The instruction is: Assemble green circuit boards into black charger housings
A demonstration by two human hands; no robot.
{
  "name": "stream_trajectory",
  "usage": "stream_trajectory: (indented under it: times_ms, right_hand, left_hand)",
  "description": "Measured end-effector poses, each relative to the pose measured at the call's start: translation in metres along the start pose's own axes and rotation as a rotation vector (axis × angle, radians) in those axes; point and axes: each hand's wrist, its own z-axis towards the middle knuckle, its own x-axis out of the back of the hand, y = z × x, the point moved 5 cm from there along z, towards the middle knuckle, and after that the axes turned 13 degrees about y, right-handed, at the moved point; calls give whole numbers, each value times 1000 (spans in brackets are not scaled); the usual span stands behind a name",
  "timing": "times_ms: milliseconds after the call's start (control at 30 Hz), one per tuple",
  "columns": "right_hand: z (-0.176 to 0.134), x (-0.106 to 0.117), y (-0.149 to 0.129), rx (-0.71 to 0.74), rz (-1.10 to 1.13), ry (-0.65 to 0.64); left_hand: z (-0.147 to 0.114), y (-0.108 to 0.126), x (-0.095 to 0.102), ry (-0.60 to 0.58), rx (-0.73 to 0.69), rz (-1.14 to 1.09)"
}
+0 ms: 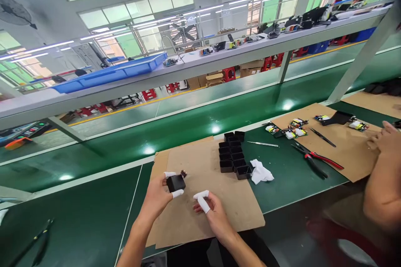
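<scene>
Above the cardboard sheet, my left hand grips a small black plastic box between thumb and fingers. White finger cots cover its thumb and a fingertip. A small dark brownish piece shows at the box's far corner; what it is I cannot make out. My right hand is just to the right of the box, not touching it. Its thumb and index finger, also in white cots, come close together, and I see nothing between them. Several black open boxes stand in rows at the cardboard's right edge.
A crumpled white cloth and silver tweezers lie right of the boxes. Beyond are red-handled pliers, small circuit boards and a co-worker's hand. Another pair of pliers lies at left. A raised rail shelf holds a blue tray.
</scene>
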Motion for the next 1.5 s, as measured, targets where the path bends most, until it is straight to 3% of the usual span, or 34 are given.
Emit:
stream_trajectory:
  times_ms: [233,500,700,1100,1500]
  right_hand:
    - [4,3,-3,-67,99,-34]
    - [23,4,-7,-156,288,-33]
    - [27,13,-9,-134,294,73]
    - [23,6,-3,-58,162,17]
    - [24,4,1,-6,64,25]
  left_hand:
    - [-2,24,-10,13,-26,68]
    - [-30,48,-42,-132,-30,-91]
    - [-54,30,-54,-166,27,-128]
    - [-74,-1,-29,-144,7,-144]
    - [-77,-21,-24,-148,-11,-214]
